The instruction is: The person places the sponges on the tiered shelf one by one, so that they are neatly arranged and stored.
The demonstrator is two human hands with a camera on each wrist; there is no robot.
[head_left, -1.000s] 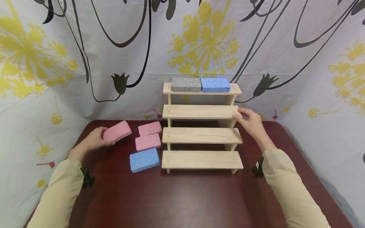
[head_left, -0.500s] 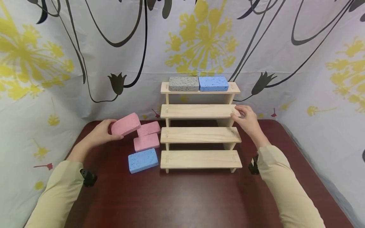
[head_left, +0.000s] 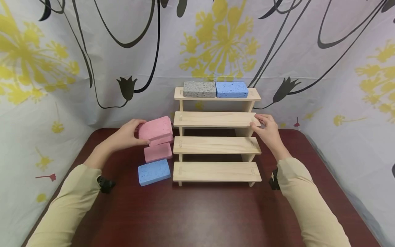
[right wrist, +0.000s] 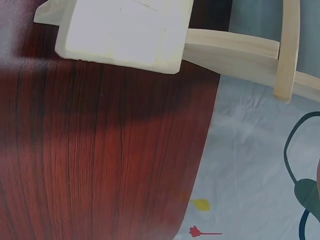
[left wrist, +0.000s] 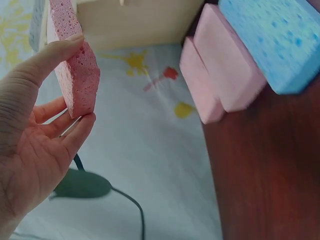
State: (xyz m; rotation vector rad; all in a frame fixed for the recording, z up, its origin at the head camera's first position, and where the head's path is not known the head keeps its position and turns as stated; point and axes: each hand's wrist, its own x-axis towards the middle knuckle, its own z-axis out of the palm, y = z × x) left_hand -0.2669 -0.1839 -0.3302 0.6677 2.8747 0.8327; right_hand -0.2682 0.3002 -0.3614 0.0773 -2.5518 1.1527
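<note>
My left hand holds a pink sponge by its left end. In the left wrist view the thumb lies on one side of this sponge, fingers on the other. From the head, it overlaps a second pink sponge; a third pink sponge lies nearer, followed by a blue sponge. My right hand pinches the right end of the second-highest board on a four-step wooden shelf. On the top step sit a grey sponge and another blue sponge, side by side.
The shelf stands on a dark red wooden table, just right of the loose sponges. Behind the table and along both sides hangs a pale cloth with a flower print. The lower three steps show bare wood.
My left hand has carried the pink sponge to the right, from beside the loose sponges to over the rear one, close to the shelf. My right hand keeps its grip on the shelf.
</note>
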